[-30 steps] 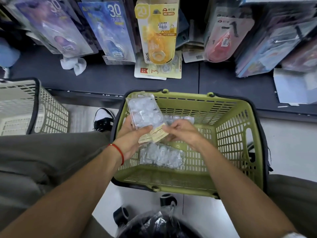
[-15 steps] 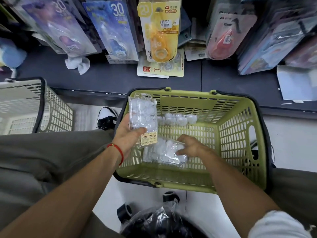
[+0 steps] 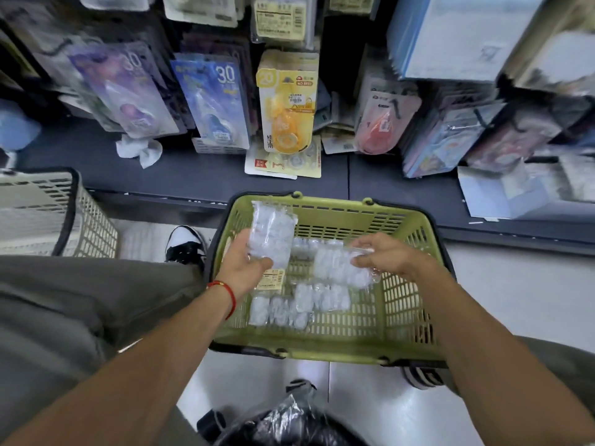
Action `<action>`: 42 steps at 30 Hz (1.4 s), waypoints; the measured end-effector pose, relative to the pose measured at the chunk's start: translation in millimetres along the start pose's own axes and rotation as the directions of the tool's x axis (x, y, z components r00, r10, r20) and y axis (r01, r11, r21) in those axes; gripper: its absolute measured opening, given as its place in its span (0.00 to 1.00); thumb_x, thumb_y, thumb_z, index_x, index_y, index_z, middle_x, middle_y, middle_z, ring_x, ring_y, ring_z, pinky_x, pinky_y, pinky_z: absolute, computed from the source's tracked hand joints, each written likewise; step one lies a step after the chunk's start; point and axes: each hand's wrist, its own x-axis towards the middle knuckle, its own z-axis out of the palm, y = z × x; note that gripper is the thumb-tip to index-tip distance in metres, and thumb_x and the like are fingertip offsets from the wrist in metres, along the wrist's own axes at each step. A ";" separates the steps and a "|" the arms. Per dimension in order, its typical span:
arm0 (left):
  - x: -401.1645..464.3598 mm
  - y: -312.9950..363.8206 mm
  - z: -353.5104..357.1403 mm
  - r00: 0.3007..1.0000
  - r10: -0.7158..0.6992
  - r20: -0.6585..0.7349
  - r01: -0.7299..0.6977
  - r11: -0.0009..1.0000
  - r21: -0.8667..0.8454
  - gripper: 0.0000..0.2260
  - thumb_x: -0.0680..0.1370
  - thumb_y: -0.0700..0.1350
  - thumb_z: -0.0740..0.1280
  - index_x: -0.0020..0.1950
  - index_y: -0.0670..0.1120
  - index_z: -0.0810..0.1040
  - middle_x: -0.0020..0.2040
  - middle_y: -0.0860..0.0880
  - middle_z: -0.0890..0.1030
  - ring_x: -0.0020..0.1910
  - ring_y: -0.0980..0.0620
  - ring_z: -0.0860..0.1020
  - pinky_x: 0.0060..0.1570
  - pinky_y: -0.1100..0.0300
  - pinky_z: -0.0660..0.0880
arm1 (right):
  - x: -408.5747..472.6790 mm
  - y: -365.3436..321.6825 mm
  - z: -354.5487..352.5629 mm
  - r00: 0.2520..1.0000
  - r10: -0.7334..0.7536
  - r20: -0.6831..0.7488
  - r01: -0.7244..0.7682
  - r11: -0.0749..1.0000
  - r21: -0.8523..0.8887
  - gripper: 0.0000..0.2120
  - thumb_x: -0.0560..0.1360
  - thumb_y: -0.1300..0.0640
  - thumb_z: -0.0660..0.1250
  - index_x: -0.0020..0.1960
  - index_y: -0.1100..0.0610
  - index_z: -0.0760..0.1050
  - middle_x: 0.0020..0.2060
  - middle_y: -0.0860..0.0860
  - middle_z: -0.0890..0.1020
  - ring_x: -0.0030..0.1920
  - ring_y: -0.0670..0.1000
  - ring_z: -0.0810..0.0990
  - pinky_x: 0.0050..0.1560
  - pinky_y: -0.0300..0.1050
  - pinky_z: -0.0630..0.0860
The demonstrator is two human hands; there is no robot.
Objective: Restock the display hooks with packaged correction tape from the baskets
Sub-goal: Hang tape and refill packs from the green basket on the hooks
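Observation:
A green plastic basket (image 3: 409,275) stands on the floor in front of me. My left hand (image 3: 243,265) grips a clear packet of white correction tape (image 3: 272,233) upright over the basket's left side; a yellow label hangs below it. My right hand (image 3: 389,255) holds a second clear packet (image 3: 338,267) lifted over the basket's middle. More clear packets (image 3: 299,305) lie on the basket floor. Carded correction tape hangs on the display hooks above: purple (image 3: 128,91), blue (image 3: 215,101), yellow (image 3: 288,101) and red (image 3: 384,120).
A beige basket (image 3: 64,220) stands at the left by my knee. A dark shelf ledge (image 3: 199,175) runs under the hooks, with crumpled tissue (image 3: 140,151) and loose cards on it. A black plastic bag (image 3: 289,420) lies on the floor near me.
My right hand has picked a second packet up off the basket floor and raised it. The view has tilted up, showing more of the hooks. The left hand still holds its packet.

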 end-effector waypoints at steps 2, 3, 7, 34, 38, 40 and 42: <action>-6.0 6.7 6.6 0.996 0.047 0.080 -0.050 0.998 0.029 0.22 0.78 0.30 0.70 0.66 0.50 0.74 0.58 0.48 0.82 0.56 0.50 0.83 0.43 0.68 0.79 | -19.1 -21.5 -13.7 0.996 -0.041 0.083 0.026 0.984 0.175 0.17 0.80 0.63 0.72 0.68 0.52 0.79 0.59 0.54 0.83 0.53 0.52 0.84 0.43 0.42 0.80; -8.7 10.4 10.0 0.991 0.061 0.121 -0.063 0.998 0.008 0.23 0.78 0.29 0.70 0.67 0.51 0.74 0.60 0.47 0.82 0.56 0.50 0.83 0.43 0.68 0.80 | -26.6 -32.5 -17.9 0.994 -0.059 0.089 0.037 0.972 0.232 0.13 0.81 0.63 0.71 0.64 0.55 0.82 0.54 0.53 0.84 0.47 0.48 0.84 0.40 0.39 0.80; -18.3 22.1 19.5 0.973 0.071 0.219 -0.042 0.990 -0.136 0.23 0.79 0.31 0.71 0.67 0.53 0.75 0.62 0.41 0.83 0.59 0.42 0.84 0.62 0.45 0.81 | -47.9 -69.4 -22.7 0.980 -0.178 0.087 0.077 0.747 0.661 0.10 0.81 0.58 0.67 0.50 0.66 0.77 0.44 0.63 0.86 0.49 0.63 0.87 0.42 0.43 0.84; -11.6 260.2 -40.1 0.841 0.501 0.205 -0.400 0.830 -0.388 0.37 0.66 0.40 0.80 0.73 0.49 0.72 0.64 0.44 0.85 0.62 0.42 0.84 0.57 0.44 0.83 | -100.4 -208.5 -112.0 0.662 -0.335 -0.670 0.683 0.637 0.356 0.11 0.83 0.50 0.69 0.56 0.57 0.80 0.45 0.51 0.89 0.42 0.52 0.87 0.40 0.46 0.81; 1.1 273.7 -61.4 0.809 0.586 0.050 -0.557 0.790 -0.257 0.30 0.67 0.39 0.81 0.66 0.55 0.76 0.58 0.52 0.87 0.56 0.52 0.86 0.48 0.59 0.84 | -95.7 -220.8 -133.6 0.549 -0.377 -0.746 0.752 0.611 0.245 0.08 0.84 0.52 0.67 0.54 0.57 0.80 0.40 0.45 0.87 0.40 0.40 0.84 0.42 0.35 0.79; 4.5 268.9 -65.4 0.778 0.625 -0.072 -0.624 0.752 -0.211 0.27 0.70 0.36 0.80 0.63 0.57 0.77 0.55 0.57 0.87 0.52 0.60 0.86 0.45 0.66 0.82 | -94.0 -225.5 -140.8 0.524 -0.400 -0.752 0.756 0.625 0.195 0.08 0.84 0.51 0.67 0.55 0.55 0.80 0.45 0.47 0.87 0.42 0.42 0.83 0.45 0.39 0.79; 8.6 264.9 -67.9 0.764 0.628 -0.149 -0.645 0.735 -0.208 0.27 0.71 0.34 0.79 0.65 0.54 0.77 0.54 0.57 0.87 0.50 0.61 0.85 0.43 0.69 0.81 | -93.3 -233.4 -145.7 0.508 -0.416 -0.754 0.767 0.617 0.176 0.07 0.84 0.50 0.67 0.55 0.53 0.80 0.46 0.48 0.87 0.43 0.44 0.83 0.45 0.40 0.80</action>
